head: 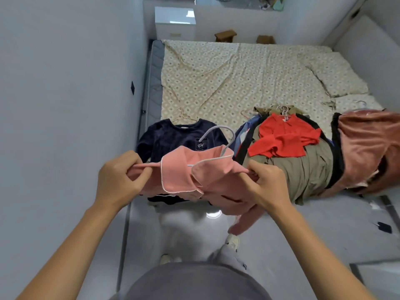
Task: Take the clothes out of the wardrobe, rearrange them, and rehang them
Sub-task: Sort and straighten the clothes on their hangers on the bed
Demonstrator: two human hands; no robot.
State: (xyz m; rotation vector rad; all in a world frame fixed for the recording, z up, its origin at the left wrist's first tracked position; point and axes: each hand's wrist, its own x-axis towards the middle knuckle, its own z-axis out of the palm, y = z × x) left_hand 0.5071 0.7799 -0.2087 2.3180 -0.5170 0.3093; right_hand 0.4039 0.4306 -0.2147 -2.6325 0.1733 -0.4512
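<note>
Nearest: grey trousers [194, 282] and two bare forearms, stretched out over the floor [303, 224] toward the near edge of the bed [216, 79]. Held the pink shirt [179, 178] up in the air between both hands, just short of that edge and clear of the bedding. Pinched one shoulder end between the thumb and curled fingers of the left hand [118, 180]; gripped the other shoulder end in the curled fingers of the right hand [267, 185]. Neither hand spread, neither touching the other, set apart by the shirt's whole shoulder line.

Held with its long axis left to right, roughly parallel to the bed's near edge, collar up, with the grey hanger [218, 135] inside it and the hook arching away toward the bed. Equally near to both hands, one at each end of the axis, the hook midway between them and a little beyond.

Just past the hook, at the near left corner of the bed, a navy sweater [173, 139] laid flat on its own hanger. Along the near edge to the right, a red shirt [283, 137] atop an olive garment [307, 169], then a rust-coloured garment [368, 144] at the near right corner.

Looked like squaring the shoulders on the hanger. Probably called next for freeing one hand to reach forward and take the hook.
</note>
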